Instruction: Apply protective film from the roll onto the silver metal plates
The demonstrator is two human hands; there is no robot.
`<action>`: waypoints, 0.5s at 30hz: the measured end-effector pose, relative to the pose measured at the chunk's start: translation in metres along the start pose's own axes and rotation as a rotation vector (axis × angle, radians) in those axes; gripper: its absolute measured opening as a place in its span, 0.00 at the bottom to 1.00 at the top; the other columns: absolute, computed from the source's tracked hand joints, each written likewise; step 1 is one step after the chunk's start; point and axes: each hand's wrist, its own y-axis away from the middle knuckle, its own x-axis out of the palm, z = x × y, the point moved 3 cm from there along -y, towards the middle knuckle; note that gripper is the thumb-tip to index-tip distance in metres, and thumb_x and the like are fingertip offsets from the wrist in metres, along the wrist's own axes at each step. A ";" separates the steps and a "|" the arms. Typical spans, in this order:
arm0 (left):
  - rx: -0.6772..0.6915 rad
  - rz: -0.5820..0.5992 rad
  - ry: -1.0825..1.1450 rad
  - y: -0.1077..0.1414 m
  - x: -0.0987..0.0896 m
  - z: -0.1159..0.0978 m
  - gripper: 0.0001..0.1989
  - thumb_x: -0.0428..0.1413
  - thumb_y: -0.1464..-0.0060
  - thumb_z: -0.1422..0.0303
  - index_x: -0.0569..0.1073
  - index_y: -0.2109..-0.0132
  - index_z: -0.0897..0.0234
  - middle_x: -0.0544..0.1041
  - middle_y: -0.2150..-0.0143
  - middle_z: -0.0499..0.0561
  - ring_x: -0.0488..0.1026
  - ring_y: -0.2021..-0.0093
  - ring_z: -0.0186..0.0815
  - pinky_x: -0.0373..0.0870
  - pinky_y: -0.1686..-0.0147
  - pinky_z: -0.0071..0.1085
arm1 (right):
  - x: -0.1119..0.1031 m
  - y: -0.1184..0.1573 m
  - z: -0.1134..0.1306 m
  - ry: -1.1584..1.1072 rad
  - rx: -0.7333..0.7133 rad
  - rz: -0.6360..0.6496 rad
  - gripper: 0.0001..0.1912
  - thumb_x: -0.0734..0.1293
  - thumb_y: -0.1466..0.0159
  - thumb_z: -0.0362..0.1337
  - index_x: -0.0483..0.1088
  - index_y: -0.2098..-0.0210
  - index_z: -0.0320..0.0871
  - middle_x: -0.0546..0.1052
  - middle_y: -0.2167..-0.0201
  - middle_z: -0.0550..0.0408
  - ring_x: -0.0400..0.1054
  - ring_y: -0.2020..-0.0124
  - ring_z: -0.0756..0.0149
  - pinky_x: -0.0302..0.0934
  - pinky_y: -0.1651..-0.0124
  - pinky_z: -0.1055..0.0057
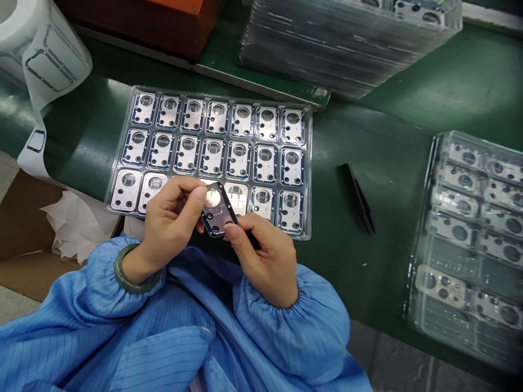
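Observation:
My left hand point(169, 218) and my right hand point(265, 256) both pinch a small rectangular metal plate point(218, 212) with a dark rim and several round holes. The plate is tilted, held between my left thumb and fingers at its upper end and my right thumb at its lower edge. Just beneath my hands lies a clear plastic tray point(307, 163) holding three rows of similar plates with blue edges. My hands hide part of its bottom row. A bangle point(134, 272) circles my left wrist, and blue gathered sleeves cover both forearms.
Black tweezers point(358, 198) lie on the green mat point(392, 120) to the right. Further right sits another clear tray of plates point(429, 179). A stack of trays point(339, 43) stands at the back, beside an orange box point(143, 22). A label roll point(44, 60) and cardboard box point(24, 228) are at left.

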 end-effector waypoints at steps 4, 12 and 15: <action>0.047 -0.070 -0.051 0.002 0.000 0.000 0.03 0.54 0.41 0.69 0.71 0.63 0.63 0.72 0.74 0.43 0.67 0.83 0.22 0.68 0.85 0.17 | -0.001 -0.001 0.002 -0.057 0.002 0.005 0.08 0.63 0.36 0.35 0.67 0.72 0.43 0.69 0.78 0.59 0.61 0.78 0.72 0.56 0.74 0.72; 0.053 -0.069 -0.136 0.006 0.001 -0.001 0.03 0.54 0.40 0.68 0.70 0.62 0.62 0.73 0.74 0.43 0.67 0.81 0.23 0.69 0.82 0.18 | -0.001 -0.002 0.003 -0.017 -0.010 0.021 0.07 0.61 0.39 0.32 0.66 0.73 0.43 0.70 0.78 0.58 0.62 0.77 0.71 0.57 0.74 0.72; 0.049 -0.064 -0.156 0.006 0.001 0.001 0.04 0.53 0.40 0.67 0.70 0.62 0.62 0.73 0.73 0.44 0.67 0.81 0.23 0.68 0.83 0.19 | 0.000 -0.002 0.003 0.027 -0.018 0.021 0.07 0.61 0.39 0.31 0.65 0.73 0.43 0.69 0.79 0.59 0.62 0.78 0.71 0.57 0.74 0.72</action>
